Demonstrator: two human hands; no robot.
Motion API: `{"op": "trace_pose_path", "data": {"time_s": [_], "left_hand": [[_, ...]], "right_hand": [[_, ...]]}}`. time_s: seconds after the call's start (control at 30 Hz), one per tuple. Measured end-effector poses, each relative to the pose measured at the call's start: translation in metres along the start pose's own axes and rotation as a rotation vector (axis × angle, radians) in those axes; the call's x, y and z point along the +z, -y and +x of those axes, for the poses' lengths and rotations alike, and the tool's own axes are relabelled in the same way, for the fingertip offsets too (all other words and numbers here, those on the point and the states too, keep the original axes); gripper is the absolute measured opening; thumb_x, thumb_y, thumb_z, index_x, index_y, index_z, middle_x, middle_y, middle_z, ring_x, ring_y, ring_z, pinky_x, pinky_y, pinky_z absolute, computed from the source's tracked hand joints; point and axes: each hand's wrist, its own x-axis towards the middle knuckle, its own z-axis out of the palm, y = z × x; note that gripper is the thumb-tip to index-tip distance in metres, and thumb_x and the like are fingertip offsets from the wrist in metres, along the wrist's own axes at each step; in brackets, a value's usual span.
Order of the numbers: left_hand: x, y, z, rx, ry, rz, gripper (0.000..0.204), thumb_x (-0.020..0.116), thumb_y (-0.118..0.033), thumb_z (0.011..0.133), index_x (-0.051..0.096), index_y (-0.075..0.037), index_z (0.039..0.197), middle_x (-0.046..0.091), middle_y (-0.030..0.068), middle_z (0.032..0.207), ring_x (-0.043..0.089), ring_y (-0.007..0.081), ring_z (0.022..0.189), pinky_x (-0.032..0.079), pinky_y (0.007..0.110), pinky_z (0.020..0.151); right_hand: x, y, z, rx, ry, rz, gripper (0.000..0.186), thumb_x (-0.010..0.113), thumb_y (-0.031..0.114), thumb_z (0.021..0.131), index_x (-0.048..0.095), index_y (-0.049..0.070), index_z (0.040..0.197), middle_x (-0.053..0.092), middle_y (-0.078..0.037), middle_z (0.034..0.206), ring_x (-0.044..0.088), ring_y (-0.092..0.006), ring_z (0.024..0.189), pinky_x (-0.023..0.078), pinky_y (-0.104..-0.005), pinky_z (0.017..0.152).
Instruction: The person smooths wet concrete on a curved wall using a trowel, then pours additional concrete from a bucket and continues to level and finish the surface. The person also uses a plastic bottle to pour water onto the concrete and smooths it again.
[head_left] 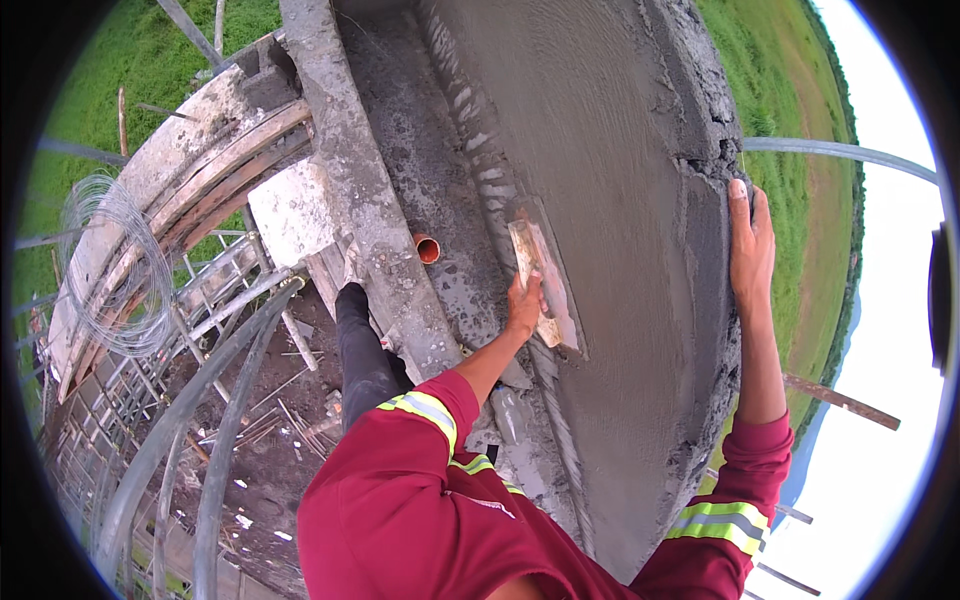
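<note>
My left hand [525,302] is closed round the wooden handle of a plastering trowel [567,300]. The trowel's flat, mortar-smeared blade lies against the smooth wet grey mortar [610,190] of a curved wall. My right hand [753,245] grips the rough, cracked top edge [712,150] of that wall, thumb on the near side; some of its fingers are hidden. Left of the trowel, a ridged strip of mortar [492,185] runs along the foot of the plastered face.
An orange pipe end [428,249] sticks out of the channel floor beside a concrete ledge [375,220]. My leg [362,335] stands at that ledge. Farther left are a wire coil [120,265], curved formwork [190,190] and scaffold poles [205,385] above a drop. Bars project beyond the wall.
</note>
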Motion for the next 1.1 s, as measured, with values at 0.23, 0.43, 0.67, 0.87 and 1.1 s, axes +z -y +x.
{"op": "trace_pose_path", "data": {"time_s": [0.23,0.43,0.67,0.87,1.1], "left_hand": [[0.004,-0.243,0.210,0.416,0.136,0.071,0.024,0.055,-0.031,0.104,0.053,-0.007,0.104,0.050,0.0000,0.067,0.047,0.0120,0.053,0.044,0.031,0.048],[-0.006,-0.119,0.121,0.264,0.040,0.052,0.028,0.058,-0.034,0.103,0.053,-0.007,0.109,0.049,-0.0002,0.070,0.047,0.0120,0.054,0.044,0.031,0.049],[-0.025,0.028,0.012,0.006,0.078,0.024,0.038,0.058,-0.038,0.104,0.052,-0.003,0.118,0.049,0.0007,0.074,0.050,0.0129,0.063,0.046,0.030,0.059],[-0.011,-0.117,0.126,0.157,0.063,-0.033,0.028,0.054,-0.036,0.106,0.052,-0.008,0.109,0.049,0.0008,0.070,0.047,0.0129,0.057,0.045,0.032,0.051],[0.021,-0.377,0.275,0.273,0.142,0.027,0.024,0.056,-0.036,0.105,0.050,-0.012,0.106,0.050,0.0013,0.070,0.047,0.0159,0.057,0.046,0.034,0.053]], "right_hand": [[0.006,-0.015,0.006,-0.024,-0.059,-0.041,0.114,0.043,0.088,0.083,0.048,-0.010,0.142,0.062,-0.035,0.125,0.059,-0.0445,0.123,0.043,-0.0462,0.107],[0.006,-0.021,0.009,0.005,0.018,-0.030,0.108,0.042,0.084,0.087,0.047,-0.006,0.145,0.057,-0.031,0.136,0.054,-0.0389,0.131,0.037,-0.0437,0.112],[0.006,-0.020,0.007,-0.005,-0.014,-0.025,0.112,0.040,0.088,0.084,0.047,-0.006,0.145,0.060,-0.032,0.131,0.056,-0.0429,0.129,0.038,-0.0473,0.111],[0.003,-0.009,0.001,0.025,-0.036,-0.013,0.102,0.047,0.079,0.089,0.047,-0.006,0.144,0.061,-0.032,0.130,0.058,-0.0419,0.126,0.040,-0.0448,0.109],[0.000,-0.004,0.004,0.050,0.063,0.057,0.090,0.054,0.075,0.089,0.055,-0.005,0.131,0.071,-0.025,0.099,0.070,-0.0374,0.095,0.052,-0.0440,0.086]]}}
